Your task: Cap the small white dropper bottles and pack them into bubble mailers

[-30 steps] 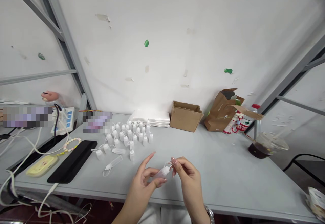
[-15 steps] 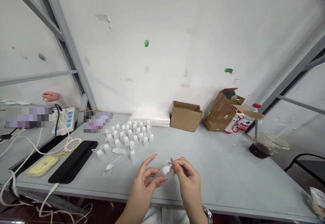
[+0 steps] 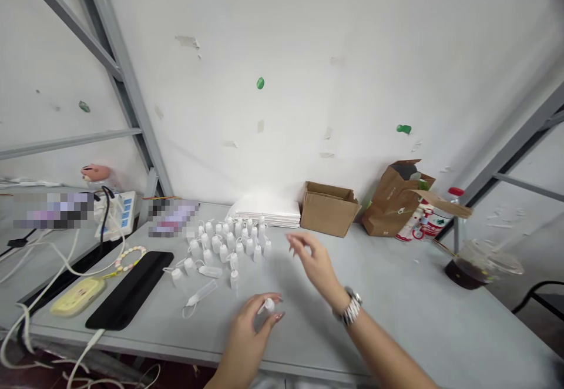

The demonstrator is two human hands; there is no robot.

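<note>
My left hand (image 3: 253,324) is curled round a small white-capped plastic squeeze bottle (image 3: 268,305) near the table's front edge. The bottle looks upright, its lower part hidden by the fingers. Above the middle of the table, my right hand (image 3: 314,260) reaches forward with bent fingers apart and nothing visible in them. To its left stand several similar bottles (image 3: 224,254) in a loose group, with caps on loops. Two more bottles lie on their sides, a clear one (image 3: 203,292) and a whiter one (image 3: 210,271).
A cardboard box (image 3: 329,210) and a stack of white sheets (image 3: 268,213) stand against the wall. On the right are a brown paper bag (image 3: 392,201) and a cup of dark drink (image 3: 469,271). A black power bank-like slab (image 3: 132,289), cables and a power strip (image 3: 126,215) occupy the left.
My right hand has left the bottle's cap and moved up and forward. The bottle in my left hand has gone from tilted to upright, slightly left. The view has shifted a little.
</note>
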